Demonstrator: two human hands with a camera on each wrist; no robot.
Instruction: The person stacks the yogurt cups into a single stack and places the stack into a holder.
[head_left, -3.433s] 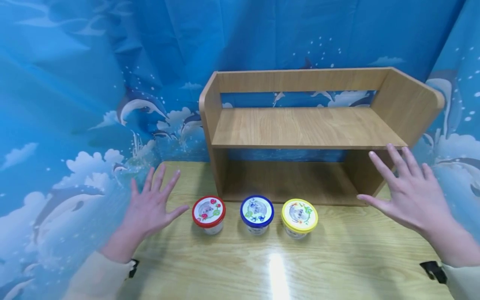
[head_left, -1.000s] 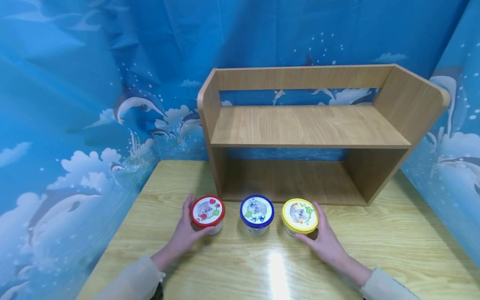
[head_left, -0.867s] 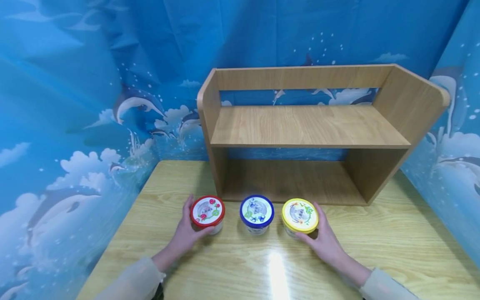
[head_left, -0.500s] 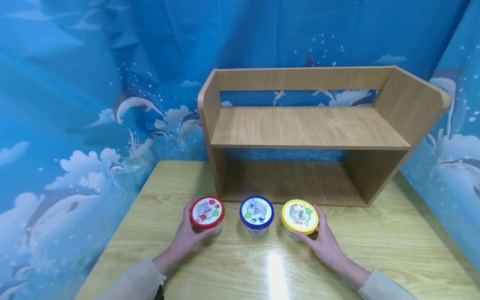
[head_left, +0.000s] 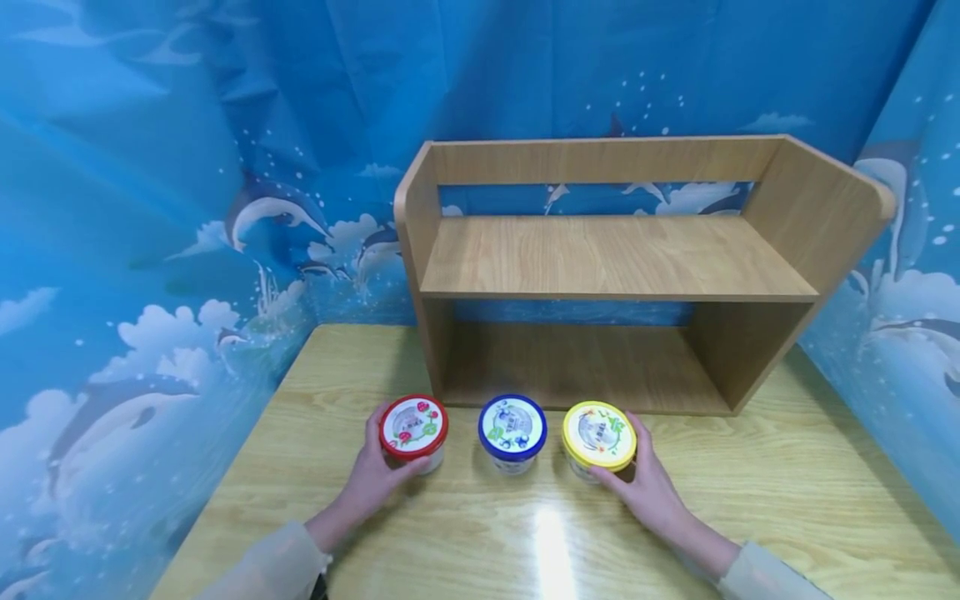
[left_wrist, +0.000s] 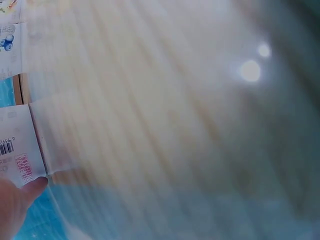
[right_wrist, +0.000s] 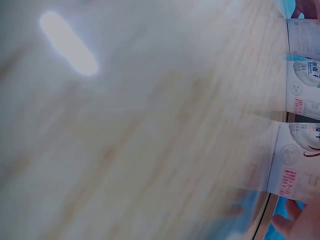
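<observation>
On the table (head_left: 450, 542), left hand (head_left: 371, 478) grips red-lidded tub (head_left: 415, 433), right hand (head_left: 649, 486) yellow-lidded tub (head_left: 598, 438), both seemingly upright.

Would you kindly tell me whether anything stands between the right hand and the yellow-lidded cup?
Nothing visible does: the right hand grips the yellow-lidded cup directly. The blue-lidded cup stands on the opposite side, apart from both.

My left hand (head_left: 367, 477) at left, gripping: fingers (head_left: 373, 427) to far side, thumb (head_left: 408, 471) nearer, pointing right. My right hand (head_left: 651, 490) at right mirrors it, gripping, thumb pointing left. Forearms (head_left: 327, 525) slant inward from near side.
</observation>
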